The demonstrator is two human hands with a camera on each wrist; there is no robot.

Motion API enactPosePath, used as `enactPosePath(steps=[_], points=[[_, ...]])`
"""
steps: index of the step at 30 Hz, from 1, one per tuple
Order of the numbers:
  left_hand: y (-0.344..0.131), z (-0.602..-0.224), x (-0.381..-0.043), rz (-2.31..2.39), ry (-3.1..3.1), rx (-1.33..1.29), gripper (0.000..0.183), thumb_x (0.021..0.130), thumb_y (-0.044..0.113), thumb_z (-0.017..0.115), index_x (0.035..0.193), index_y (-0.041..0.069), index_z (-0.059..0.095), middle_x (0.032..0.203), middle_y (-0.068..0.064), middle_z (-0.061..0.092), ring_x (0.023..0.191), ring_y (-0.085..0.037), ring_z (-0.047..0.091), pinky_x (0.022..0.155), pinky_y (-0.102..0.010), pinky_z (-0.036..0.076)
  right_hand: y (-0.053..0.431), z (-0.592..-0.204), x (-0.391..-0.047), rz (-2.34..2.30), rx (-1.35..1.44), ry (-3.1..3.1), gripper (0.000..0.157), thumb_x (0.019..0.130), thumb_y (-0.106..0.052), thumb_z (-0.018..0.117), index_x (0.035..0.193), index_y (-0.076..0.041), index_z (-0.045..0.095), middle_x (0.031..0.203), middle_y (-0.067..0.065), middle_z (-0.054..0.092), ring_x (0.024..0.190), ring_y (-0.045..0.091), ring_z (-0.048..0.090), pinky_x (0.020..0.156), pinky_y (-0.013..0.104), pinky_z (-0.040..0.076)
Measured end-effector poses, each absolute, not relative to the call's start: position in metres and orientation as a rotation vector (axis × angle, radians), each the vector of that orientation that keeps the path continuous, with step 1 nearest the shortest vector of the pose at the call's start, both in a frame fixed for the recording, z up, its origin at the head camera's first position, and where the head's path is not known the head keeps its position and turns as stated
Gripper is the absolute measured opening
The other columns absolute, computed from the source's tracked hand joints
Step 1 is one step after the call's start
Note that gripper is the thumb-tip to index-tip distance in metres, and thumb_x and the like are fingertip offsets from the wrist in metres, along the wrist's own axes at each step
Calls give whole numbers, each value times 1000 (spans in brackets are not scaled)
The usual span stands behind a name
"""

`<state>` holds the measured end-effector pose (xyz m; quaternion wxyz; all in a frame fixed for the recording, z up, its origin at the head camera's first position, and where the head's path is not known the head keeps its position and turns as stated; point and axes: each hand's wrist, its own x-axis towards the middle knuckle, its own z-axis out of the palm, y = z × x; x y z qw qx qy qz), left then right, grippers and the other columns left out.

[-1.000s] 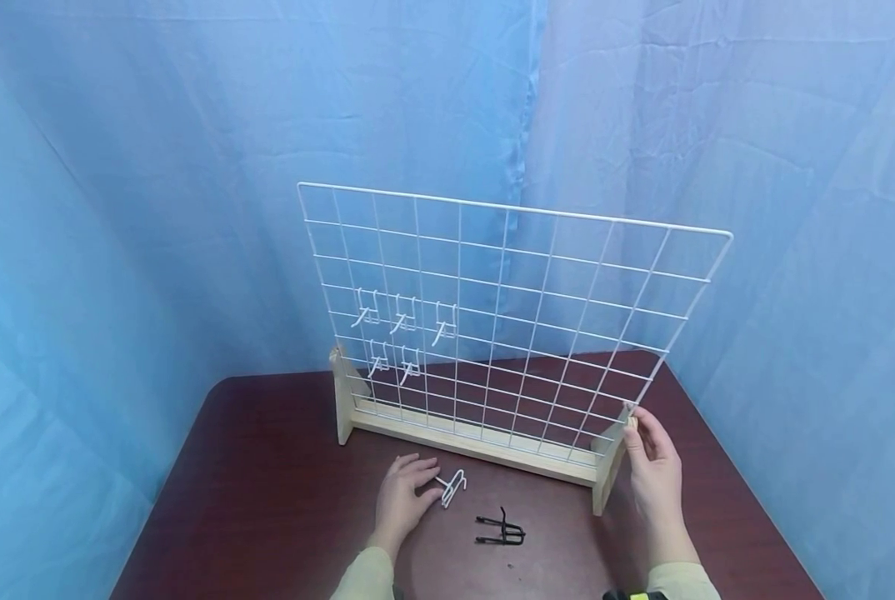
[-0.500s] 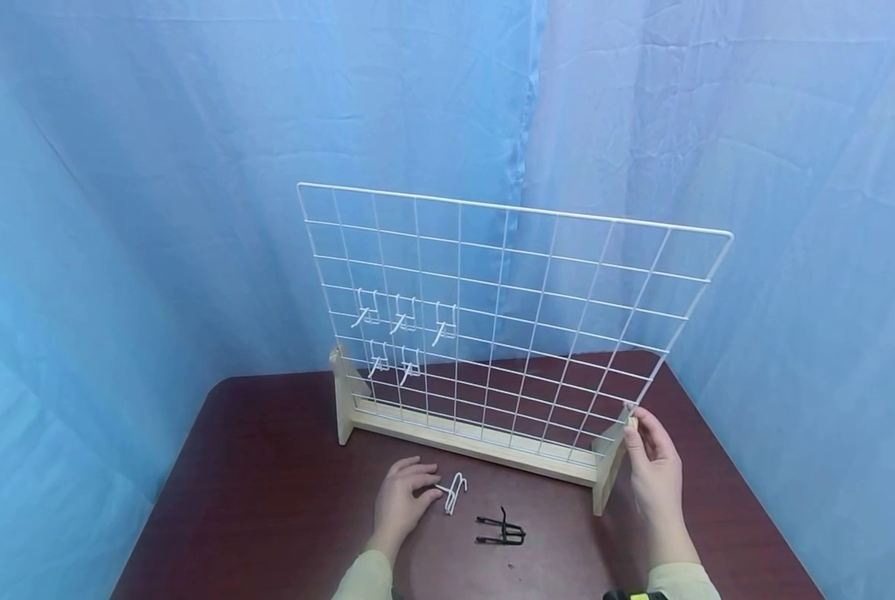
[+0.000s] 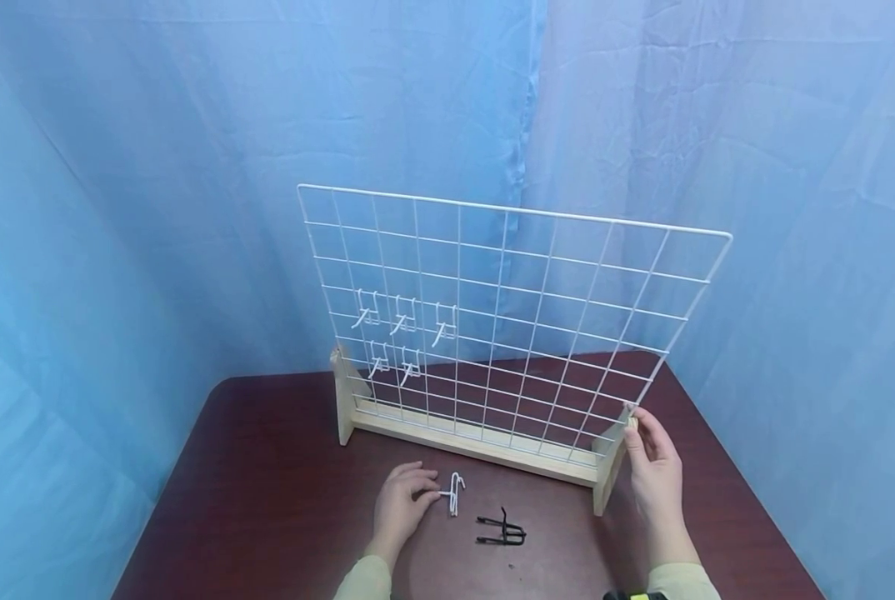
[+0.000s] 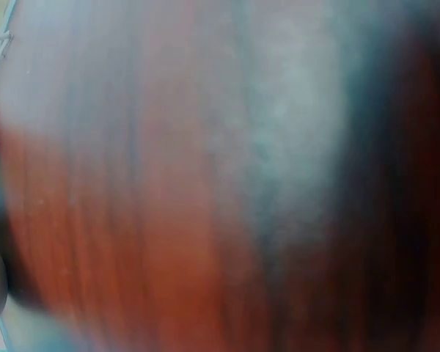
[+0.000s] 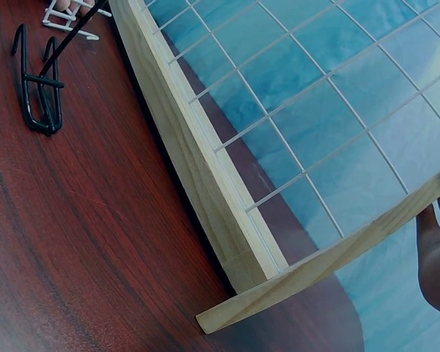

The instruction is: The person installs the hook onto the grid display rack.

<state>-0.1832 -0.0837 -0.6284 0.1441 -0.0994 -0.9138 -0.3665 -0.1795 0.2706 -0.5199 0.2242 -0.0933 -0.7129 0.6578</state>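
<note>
Between thumb and fingers, my left hand (image 3: pixel 402 504) pinches the prong of a white wire hook (image 3: pixel 454 497), low over the table in front of the rack. My right hand (image 3: pixel 653 458) grips the right wooden end piece (image 3: pixel 611 467) of the stand, thumb on the near side. A white wire grid panel (image 3: pixel 515 308) stands tilted in the wooden base (image 3: pixel 477 448). Several white hooks (image 3: pixel 403 323) hang on its left half in two rows. A black wire hook (image 3: pixel 502 531) lies on the table right of the pinched one; the right wrist view also has this black hook (image 5: pixel 40 88).
The dark red table (image 3: pixel 267 500) has rounded back corners. Blue curtains (image 3: pixel 192 167) hang behind it and at both sides. Tiny dark specks (image 3: pixel 512 567) lie near the front. Most of the left wrist view is blurred tabletop (image 4: pixel 169 183).
My left hand has turned the white hook so its frame stands more upright, and has shifted slightly toward me. The right hand stays in place on the stand.
</note>
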Motion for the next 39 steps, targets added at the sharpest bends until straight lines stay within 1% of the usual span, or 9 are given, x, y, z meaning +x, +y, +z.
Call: enactPosePath(steps=[5,8,12,19,24,29,34,39], points=[[-84,-629,-182,-1053,-2633,-264,9,72,21,77,78,23,71,96,12,68,108,-13,54,95,-34,40,270,-521,-179,1808,-269,-1980,37,94,-17,52,130,-11,51,132,-1,50,119,9,45,91,13,39],[-84,-628,-183,-1045,-2632,-255,9,74,21,77,77,24,69,87,14,65,98,-11,55,89,-33,43,270,-521,-179,1802,-260,-1984,37,94,-17,52,131,-11,50,133,-1,50,119,8,45,92,13,39],[-85,-625,-184,-1055,-2638,-249,10,74,20,76,75,24,67,77,18,60,88,-8,53,81,-31,45,270,-521,-179,1813,-249,-1968,38,94,-16,52,131,-10,50,132,-1,50,119,8,45,91,13,39],[-88,-617,-184,-1144,-2678,-202,8,75,21,75,76,24,68,77,17,60,86,-10,55,80,-34,46,271,-521,-179,1797,-249,-1970,36,94,-15,52,130,-10,51,131,0,51,117,8,46,90,12,40],[-87,-612,-185,-1271,-2678,-90,9,74,20,76,75,25,69,79,15,61,85,-11,57,80,-36,46,271,-521,-180,1818,-246,-1959,37,94,-15,52,130,-9,51,131,1,50,117,8,46,90,12,40],[-86,-611,-185,-1330,-2667,-23,9,74,18,76,76,24,69,79,15,61,84,-11,57,79,-36,46,271,-521,-180,1831,-253,-1951,36,94,-15,53,129,-9,52,131,2,50,117,9,46,90,12,40],[-86,-611,-184,-1311,-2650,-24,9,74,16,77,76,22,70,78,13,61,81,-12,57,76,-35,46,270,-521,-180,1829,-253,-1959,36,94,-15,52,130,-9,51,132,3,50,118,9,46,90,12,39],[-84,-611,-183,-1316,-2624,-7,11,74,17,77,75,23,69,77,14,61,81,-11,57,76,-35,46,270,-521,-180,1825,-239,-1954,36,94,-14,52,130,-9,51,132,2,50,118,8,46,91,12,39]])
